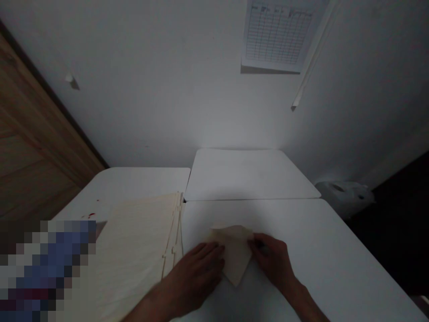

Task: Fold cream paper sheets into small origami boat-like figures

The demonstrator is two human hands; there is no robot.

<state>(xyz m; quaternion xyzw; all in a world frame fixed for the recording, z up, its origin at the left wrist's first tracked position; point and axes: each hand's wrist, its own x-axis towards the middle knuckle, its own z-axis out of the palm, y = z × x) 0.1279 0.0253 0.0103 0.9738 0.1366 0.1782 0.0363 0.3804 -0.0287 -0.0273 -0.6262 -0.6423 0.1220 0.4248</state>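
Observation:
A small folded piece of beige paper (237, 257) lies on the white table in front of me, one corner pointing towards me. My left hand (201, 273) has its curled fingers on the paper's left side, holding it against the table; its thumb is hard to make out. At the upper right corner, my right hand (273, 259) pinches the paper's edge between thumb and fingers. To the left of my left hand, a stack of large beige paper sheets (137, 241) lies with uneven right edges.
The white tabletop (321, 250) meets another white panel (248, 174) at the wall. A printed table sheet (278, 38) hangs above. A wooden door (30, 134) stands left, and a white plastic bag (345, 197) sits beyond the right edge. A blurred-out patch covers the lower left.

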